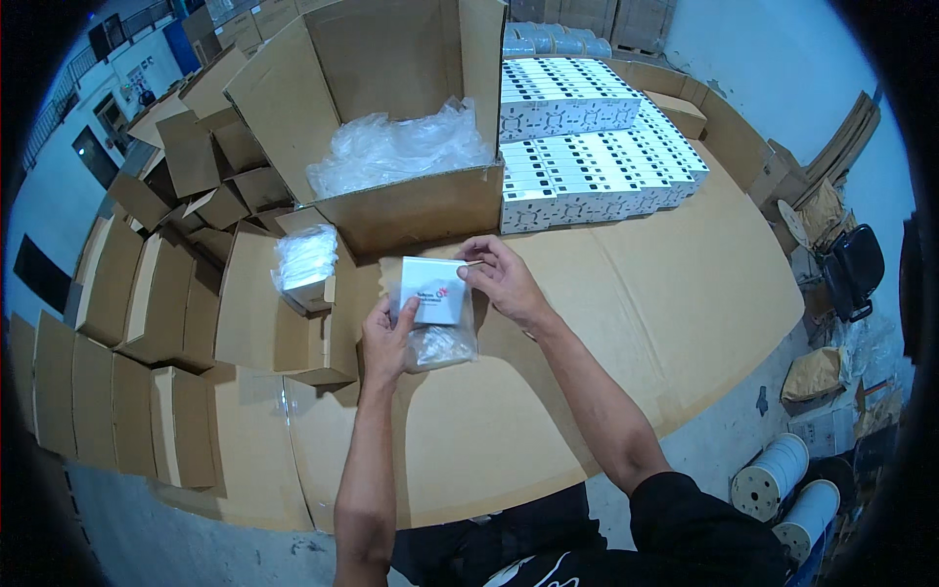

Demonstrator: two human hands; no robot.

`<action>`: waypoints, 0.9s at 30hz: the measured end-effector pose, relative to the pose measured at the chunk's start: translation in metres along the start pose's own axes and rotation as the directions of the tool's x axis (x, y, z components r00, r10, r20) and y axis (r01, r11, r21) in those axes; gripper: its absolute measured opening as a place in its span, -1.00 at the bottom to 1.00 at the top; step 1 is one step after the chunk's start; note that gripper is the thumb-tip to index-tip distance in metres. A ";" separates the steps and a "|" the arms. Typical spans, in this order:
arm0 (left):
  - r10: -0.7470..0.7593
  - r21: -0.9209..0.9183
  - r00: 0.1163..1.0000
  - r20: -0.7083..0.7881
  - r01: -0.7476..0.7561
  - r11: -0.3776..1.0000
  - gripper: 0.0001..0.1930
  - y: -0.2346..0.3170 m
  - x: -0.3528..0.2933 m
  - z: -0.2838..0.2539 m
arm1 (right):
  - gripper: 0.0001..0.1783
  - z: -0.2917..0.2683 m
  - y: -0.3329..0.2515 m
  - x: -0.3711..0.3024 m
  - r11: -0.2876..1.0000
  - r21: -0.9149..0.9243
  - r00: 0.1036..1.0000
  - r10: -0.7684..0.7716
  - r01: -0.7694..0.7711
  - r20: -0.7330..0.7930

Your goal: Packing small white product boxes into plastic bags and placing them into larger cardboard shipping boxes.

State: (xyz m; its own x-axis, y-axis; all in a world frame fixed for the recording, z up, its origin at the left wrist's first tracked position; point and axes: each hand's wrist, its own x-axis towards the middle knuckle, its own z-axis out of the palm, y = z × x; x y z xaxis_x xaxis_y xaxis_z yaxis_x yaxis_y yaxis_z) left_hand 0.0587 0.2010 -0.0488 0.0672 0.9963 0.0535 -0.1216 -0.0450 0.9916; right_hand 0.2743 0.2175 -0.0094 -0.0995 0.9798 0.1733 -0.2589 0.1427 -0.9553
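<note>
A white square card or booklet (425, 284) with small print and a red mark lies against a clear plastic bag (440, 350); I cannot tell whether the card is inside it. My left hand (386, 338) grips both from the left, thumb across the card's lower left. At the card's upper right corner, my right hand (499, 279) is closed in a pinch, thumb and fingertips on the edge. Below the card, the bag's lower part bulges with crinkled clear contents. Both hands are above the cardboard-covered table (587, 342).
A large open carton (411, 210) full of clear plastic bags (401, 147) stands ahead. Left of my hands, a small open box (342, 342) adjoins stacked bagged items (306, 259). White printed boxes (597, 181) are stacked back right. Empty cartons (147, 284) pile up at far left.
</note>
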 end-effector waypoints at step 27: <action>0.123 0.220 0.990 -0.073 -0.105 0.970 -0.46 0.023 -0.006 0.018 | -0.57 0.043 0.037 -0.018 0.960 0.278 0.964 0.044 0.032 -0.262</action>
State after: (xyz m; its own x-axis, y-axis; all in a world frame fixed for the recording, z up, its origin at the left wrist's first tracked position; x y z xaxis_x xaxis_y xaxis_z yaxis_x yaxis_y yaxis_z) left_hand 0.0735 0.1930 -0.0245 -0.0210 0.9858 0.1666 0.0929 -0.1640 0.9821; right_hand 0.2254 0.1990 -0.0377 0.1447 0.9875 0.0624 -0.5187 0.1294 -0.8451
